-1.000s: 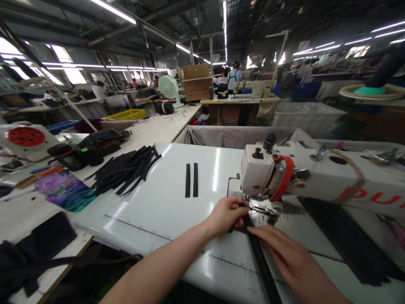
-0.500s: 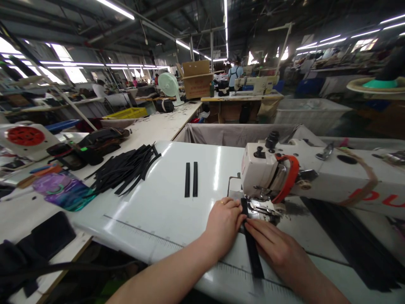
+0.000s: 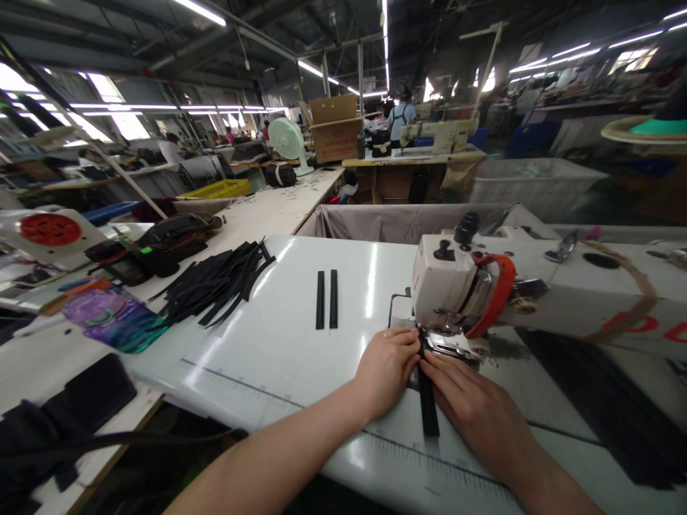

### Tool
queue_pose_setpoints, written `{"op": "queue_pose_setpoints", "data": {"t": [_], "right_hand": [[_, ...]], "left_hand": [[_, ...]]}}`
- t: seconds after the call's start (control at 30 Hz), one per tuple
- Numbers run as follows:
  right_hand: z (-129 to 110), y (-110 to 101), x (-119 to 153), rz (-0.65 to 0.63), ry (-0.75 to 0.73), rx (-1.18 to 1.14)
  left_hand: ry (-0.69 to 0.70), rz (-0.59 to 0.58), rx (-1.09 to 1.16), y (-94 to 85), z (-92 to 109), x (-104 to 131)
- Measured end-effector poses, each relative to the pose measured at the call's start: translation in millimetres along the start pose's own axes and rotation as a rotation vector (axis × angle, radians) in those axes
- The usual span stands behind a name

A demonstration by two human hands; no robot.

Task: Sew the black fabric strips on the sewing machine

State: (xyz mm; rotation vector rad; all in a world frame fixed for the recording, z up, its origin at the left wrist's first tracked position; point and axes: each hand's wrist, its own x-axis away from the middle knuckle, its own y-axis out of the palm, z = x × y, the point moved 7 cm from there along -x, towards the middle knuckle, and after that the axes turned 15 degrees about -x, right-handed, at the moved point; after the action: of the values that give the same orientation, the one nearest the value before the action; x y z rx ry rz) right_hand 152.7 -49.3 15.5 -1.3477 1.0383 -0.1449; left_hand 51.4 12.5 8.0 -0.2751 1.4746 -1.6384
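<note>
A black strip lies lengthwise on the white table, its far end at the needle area of the sewing machine. On its left side my left hand is closed, fingertips pressed together on the strip close to the presser area. My right hand holds the strip's right edge, its fingers together and stretched forward beside the metal plate. Two short black strips lie side by side left of the machine. The strip's far end is hidden by fingers and machine.
A pile of black strips lies at the left, beside a purple and teal pouch. More long black strips lie under the machine arm. A green fan and a cardboard box stand farther back.
The black strip has moved forward into the machine, so less of it extends toward me. Both hands have moved slightly forward with it. The view has shifted a little.
</note>
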Motion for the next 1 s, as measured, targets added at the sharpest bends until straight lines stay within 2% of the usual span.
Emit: {"op": "queue_pose_setpoints", "data": {"t": [0.13,0.27,0.53,0.77,0.9,1.0], "right_hand": [[-2.1,-3.8,-0.7,0.021,-0.035,-0.027],[1.7,-7.3,-3.8,0.04,0.016,-0.089],[7.1,-6.1,-3.0,0.037,0.08,-0.18],[11.5,-12.9,-2.8,0.072,0.129,-0.304],[7.3,-16.9,-2.4,0.027,0.121,-0.436],[7.6,-18.7,-0.1,0.023,0.117,-0.448]], "left_hand": [[0.001,-0.019,-0.028,0.5,3.1,-0.3],[-0.008,-0.034,-0.053,0.1,5.2,-2.2],[0.002,0.012,-0.056,1.4,6.0,-2.4],[-0.065,-0.003,-0.037,0.8,3.0,-5.1],[-0.088,-0.013,-0.019,2.2,0.0,-6.3],[-0.087,-0.007,-0.001,3.4,-1.5,-5.1]]}}
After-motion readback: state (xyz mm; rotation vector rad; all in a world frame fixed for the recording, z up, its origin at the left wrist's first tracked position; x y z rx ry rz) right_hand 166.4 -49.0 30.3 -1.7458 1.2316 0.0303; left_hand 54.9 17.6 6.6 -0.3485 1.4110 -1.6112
